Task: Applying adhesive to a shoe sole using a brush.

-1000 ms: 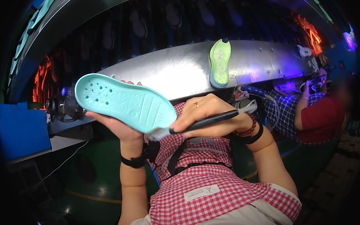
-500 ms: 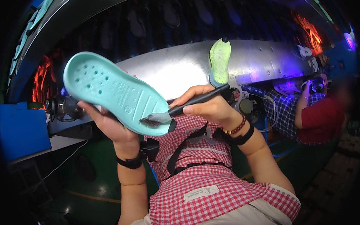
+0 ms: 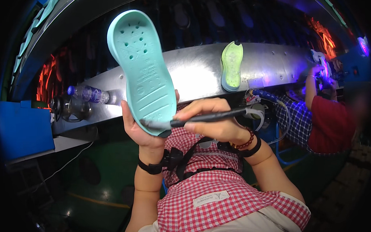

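Note:
My left hand [image 3: 143,136] is wrapped round the heel end of a teal shoe sole [image 3: 145,82], which it holds up with the toe pointing away. Small holes dot the toe area, and raised ridges cross the heel half. A black tab shows at the heel tip. In my right hand [image 3: 222,129] is a brush [image 3: 212,117] with a black handle, held in a pinch; a pale tube runs from its rear end. Its blurred bristles touch the inner face of the sole near the heel.
A yellow-green sole [image 3: 232,65] lies on the curved metal bench [image 3: 188,73]. A capped water bottle [image 3: 90,94] and a clear jug [image 3: 73,109] stand left, beside a blue box [image 3: 24,130]. At the right sits a co-worker in a red top [image 3: 330,121]. Dark conveyor racks run behind the bench.
My left hand has turned the teal sole more upright and moved it right, uncovering the water bottle. The brush has become more level and stays at the sole's heel end.

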Motion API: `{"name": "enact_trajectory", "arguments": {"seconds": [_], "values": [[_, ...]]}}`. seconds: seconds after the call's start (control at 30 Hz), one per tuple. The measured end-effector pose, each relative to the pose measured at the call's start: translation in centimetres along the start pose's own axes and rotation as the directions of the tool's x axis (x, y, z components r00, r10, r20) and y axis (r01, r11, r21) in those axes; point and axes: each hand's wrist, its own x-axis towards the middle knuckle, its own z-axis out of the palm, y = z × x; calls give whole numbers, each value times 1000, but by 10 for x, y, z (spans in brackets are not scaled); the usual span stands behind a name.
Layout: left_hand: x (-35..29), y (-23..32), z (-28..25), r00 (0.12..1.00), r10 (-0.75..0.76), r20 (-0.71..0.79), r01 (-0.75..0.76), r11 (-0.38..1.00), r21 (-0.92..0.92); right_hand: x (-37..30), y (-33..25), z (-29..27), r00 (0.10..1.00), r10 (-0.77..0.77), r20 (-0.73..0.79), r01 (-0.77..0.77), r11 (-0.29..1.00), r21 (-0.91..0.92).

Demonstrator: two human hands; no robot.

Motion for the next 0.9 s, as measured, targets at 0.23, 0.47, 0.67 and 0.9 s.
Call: {"name": "enact_trajectory", "arguments": {"seconds": [0.23, 0.47, 0.67, 0.9], "values": [[6, 12, -2, 999, -32, -16, 35, 978, 206, 16, -13, -22, 989, -94, 112, 112, 980, -166], [8, 19, 8, 998, -39, -58, 49, 981, 190, 9, -10, -14, 968, -164, 191, 197, 965, -173], [8, 30, 6, 956, -292, -29, 292, 937, 190, 5, -24, -22, 934, -261, 246, 304, 939, -159], [-1, 36, 11, 825, -483, -292, 563, 661, 497, 11, -42, -35, 808, -8, 589, 340, 824, -454]]}}
